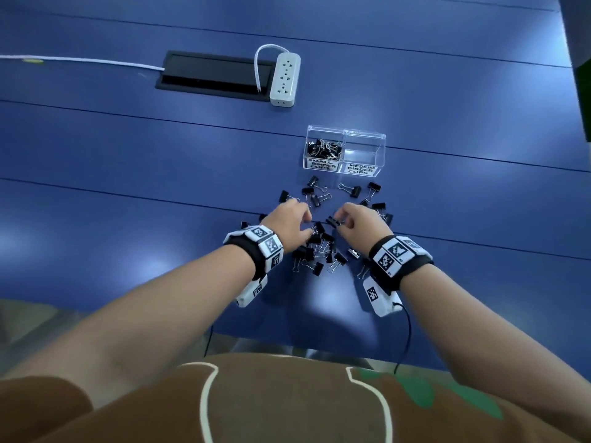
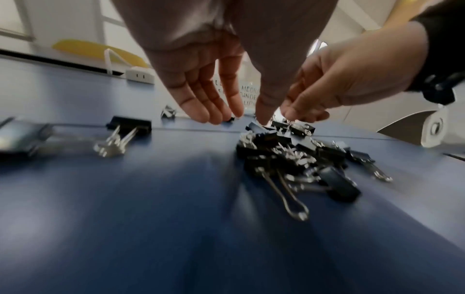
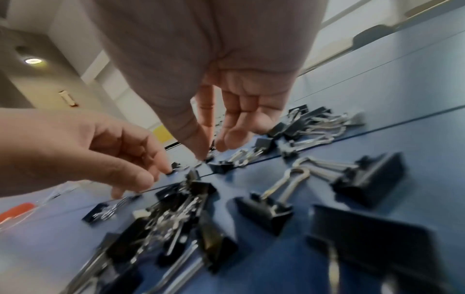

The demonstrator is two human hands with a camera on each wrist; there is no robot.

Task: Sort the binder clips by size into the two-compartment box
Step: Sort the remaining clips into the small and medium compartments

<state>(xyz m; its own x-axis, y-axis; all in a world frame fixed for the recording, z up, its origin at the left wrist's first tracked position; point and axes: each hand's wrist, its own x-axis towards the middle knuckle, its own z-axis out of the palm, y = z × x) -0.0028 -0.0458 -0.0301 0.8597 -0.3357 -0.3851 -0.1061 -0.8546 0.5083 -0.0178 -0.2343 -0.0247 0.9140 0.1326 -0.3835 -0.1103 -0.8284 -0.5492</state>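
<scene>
Binder clips (image 1: 319,247), black with silver wire handles, lie in a loose heap on the blue table (image 1: 128,174) close to its near edge, with more scattered singly between the heap and the two-compartment box (image 1: 344,151). That clear box stands just beyond the scatter, toward the table's middle. Its left compartment bears a white label reading "SMALL BINDER CLIPS" and holds a clump of small clips (image 1: 323,147); its right compartment is labelled "MEDIUM BINDER CLIPS", and no clips show through its clear walls.

Both hands are over the far side of the heap. The left hand (image 1: 289,223) has its fingers extended downward, loosely spread, tips at the clips; I cannot tell whether they grasp one. The right hand (image 1: 361,220) has thumb and forefinger drawn together on one clip (image 1: 332,222) at the top of the heap, other fingers loosely curled.

A white power strip (image 1: 284,79) lies beside a black cable hatch (image 1: 211,73) toward the far edge.
</scene>
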